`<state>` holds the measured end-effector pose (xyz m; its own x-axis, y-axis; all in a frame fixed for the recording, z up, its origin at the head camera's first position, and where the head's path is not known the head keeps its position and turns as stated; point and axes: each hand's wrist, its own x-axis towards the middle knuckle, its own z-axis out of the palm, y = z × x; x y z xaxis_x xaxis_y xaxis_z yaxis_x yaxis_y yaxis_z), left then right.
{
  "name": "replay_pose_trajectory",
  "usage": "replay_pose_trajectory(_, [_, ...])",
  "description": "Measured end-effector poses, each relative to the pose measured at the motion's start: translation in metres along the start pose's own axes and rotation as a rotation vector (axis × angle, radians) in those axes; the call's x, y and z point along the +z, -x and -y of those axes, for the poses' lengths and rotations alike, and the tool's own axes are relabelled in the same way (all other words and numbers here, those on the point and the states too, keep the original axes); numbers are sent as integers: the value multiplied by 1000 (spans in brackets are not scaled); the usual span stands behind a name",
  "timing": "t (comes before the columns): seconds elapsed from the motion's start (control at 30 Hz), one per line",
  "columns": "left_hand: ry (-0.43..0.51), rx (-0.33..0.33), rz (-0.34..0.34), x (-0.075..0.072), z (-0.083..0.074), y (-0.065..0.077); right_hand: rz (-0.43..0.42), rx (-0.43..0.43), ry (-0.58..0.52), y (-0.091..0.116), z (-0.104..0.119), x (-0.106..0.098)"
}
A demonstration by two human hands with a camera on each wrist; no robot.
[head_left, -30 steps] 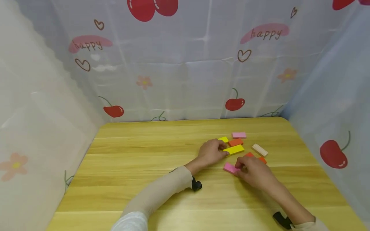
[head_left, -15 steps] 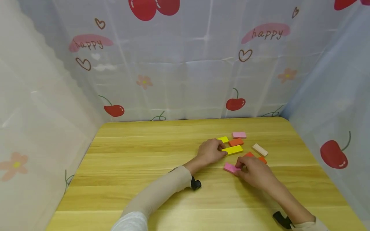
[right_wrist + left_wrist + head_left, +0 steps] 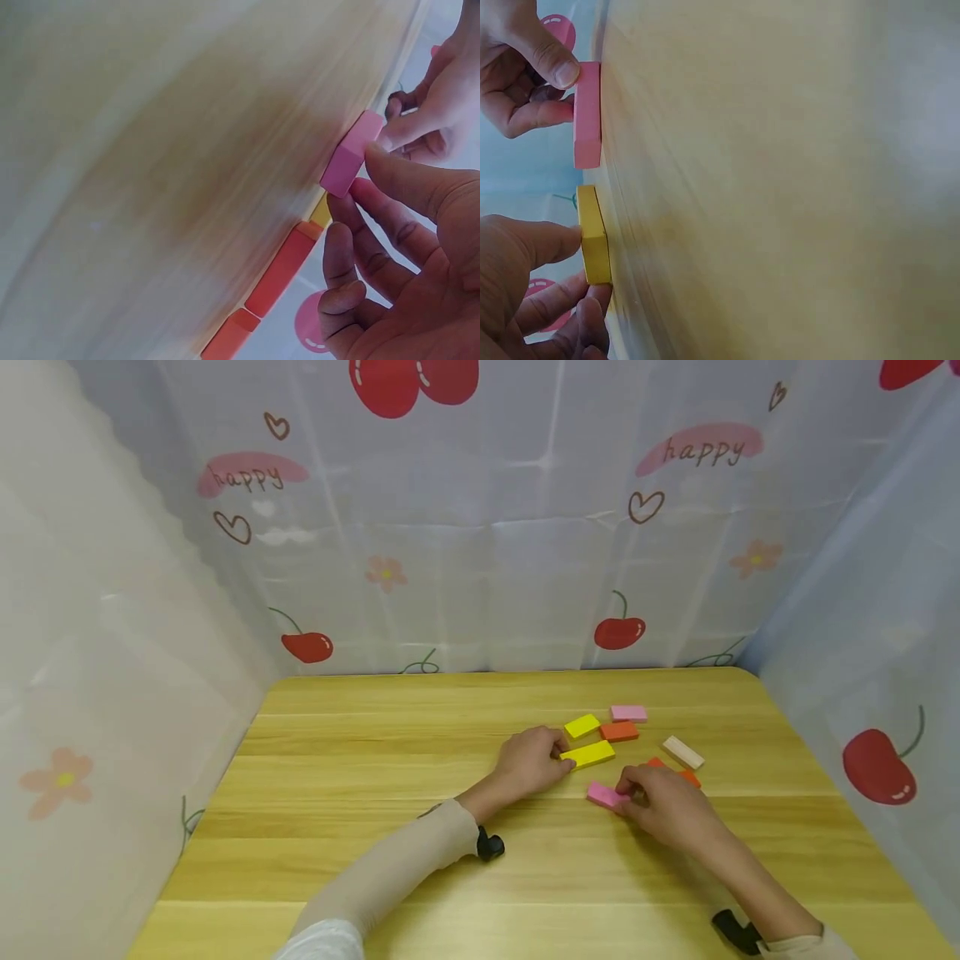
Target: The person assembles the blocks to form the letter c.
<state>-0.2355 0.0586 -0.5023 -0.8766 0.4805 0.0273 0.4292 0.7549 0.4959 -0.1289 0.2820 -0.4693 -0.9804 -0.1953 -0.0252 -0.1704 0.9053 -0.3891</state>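
My left hand (image 3: 529, 762) pinches the left end of a long yellow block (image 3: 591, 755) lying on the table; in the left wrist view the thumb is on one side of this yellow block (image 3: 593, 238) and the fingers on the other. Nearer the front, a pink block (image 3: 602, 794) is pinched between thumb and fingers of my right hand (image 3: 670, 807). That hand covers the pink block's right end in the head view. From the right wrist, the same pink block (image 3: 349, 156) appears with thumb and fingertips at its end.
Behind the held blocks lie a second yellow block (image 3: 582, 726), an orange block (image 3: 618, 732) and a light pink block (image 3: 628, 714). A plain wooden block (image 3: 683, 752) sits to the right. Two orange-red blocks (image 3: 691, 778) are partly hidden behind my right hand.
My left hand has drawn the long yellow block leftward, away from the orange block, uncovering more of the yellow block behind. My right hand stays with the pink block; the head view shifts slightly.
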Motion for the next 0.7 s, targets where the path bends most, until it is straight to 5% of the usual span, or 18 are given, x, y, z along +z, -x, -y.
replay_pose_trajectory(0.7, [-128, -1, 10, -36, 40, 38, 7, -26, -12, -23, 4, 3])
